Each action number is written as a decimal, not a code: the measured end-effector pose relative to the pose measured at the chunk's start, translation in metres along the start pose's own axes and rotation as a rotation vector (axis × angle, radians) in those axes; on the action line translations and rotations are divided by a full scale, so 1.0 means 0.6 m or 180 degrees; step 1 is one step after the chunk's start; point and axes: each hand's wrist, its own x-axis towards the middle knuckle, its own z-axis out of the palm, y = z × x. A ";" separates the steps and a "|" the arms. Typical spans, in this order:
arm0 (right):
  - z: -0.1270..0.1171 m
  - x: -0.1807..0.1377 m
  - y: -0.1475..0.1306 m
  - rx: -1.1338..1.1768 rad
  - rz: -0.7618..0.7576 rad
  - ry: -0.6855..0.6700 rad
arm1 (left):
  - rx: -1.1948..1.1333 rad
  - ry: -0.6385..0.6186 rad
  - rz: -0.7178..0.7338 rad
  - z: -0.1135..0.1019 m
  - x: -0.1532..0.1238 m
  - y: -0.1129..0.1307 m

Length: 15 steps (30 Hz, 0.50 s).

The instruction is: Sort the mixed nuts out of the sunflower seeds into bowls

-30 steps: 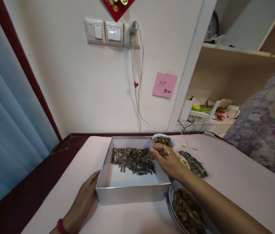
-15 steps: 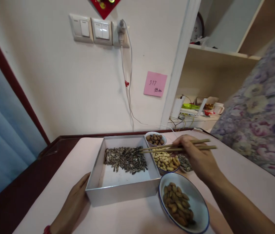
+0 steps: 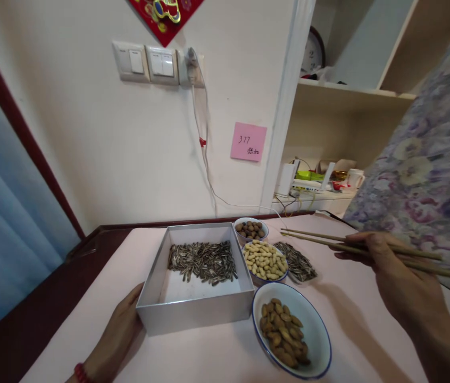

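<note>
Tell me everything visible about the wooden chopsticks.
A pair of slim tan wooden chopsticks, gripped near mid-length by the right hand and raised above the pink table. They run nearly level, tips pointing left, close together and holding nothing; the rear ends jut past the hand to the right.

Wooden chopsticks [image 3: 313, 241], a matt cardboard box [image 3: 195, 314], a glossy glazed bowl [image 3: 317, 325].

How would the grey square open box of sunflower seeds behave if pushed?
The grey square open box probably slides rather than tips: low walls, wide flat floor. Likely light, holding only a thin patch of striped sunflower seeds. Loose seeds may shift inside.
</note>
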 end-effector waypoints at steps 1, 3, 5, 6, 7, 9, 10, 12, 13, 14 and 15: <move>0.016 0.000 -0.006 0.0061 -0.0078 -0.0110 | -0.0087 -0.0093 -0.0046 0.001 -0.001 0.001; 0.057 0.000 -0.018 0.0174 -0.0201 -0.0496 | -0.0271 -0.0216 -0.0144 0.004 -0.004 0.002; 0.106 0.000 -0.023 0.0100 -0.0306 -0.1053 | -0.0390 -0.0196 -0.0173 0.007 -0.006 0.004; 0.132 -0.001 -0.023 0.0019 -0.0357 -0.1340 | -0.0441 -0.0173 -0.0172 0.008 -0.008 0.006; 0.158 -0.002 -0.020 -0.0062 -0.0394 -0.1593 | -0.0482 -0.0153 -0.0164 0.010 -0.010 0.007; 0.209 -0.003 -0.010 -0.0158 -0.0478 -0.1986 | -0.0529 -0.0135 -0.0160 0.014 -0.013 0.010; 0.232 -0.004 -0.003 -0.0185 -0.0531 -0.2133 | -0.0541 -0.0118 -0.0161 0.016 -0.014 0.012; 0.272 -0.002 0.014 -0.0270 -0.0644 -0.2351 | -0.0529 -0.0077 -0.0166 0.017 -0.016 0.014; 0.288 -0.001 0.023 -0.0321 -0.0691 -0.2415 | -0.0506 -0.0050 -0.0166 0.018 -0.017 0.014; 0.301 0.002 0.031 -0.0377 -0.0730 -0.2458 | -0.0470 -0.0025 -0.0166 0.017 -0.018 0.015; 0.312 0.005 0.038 -0.0435 -0.0761 -0.2491 | -0.0430 -0.0005 -0.0161 0.017 -0.019 0.017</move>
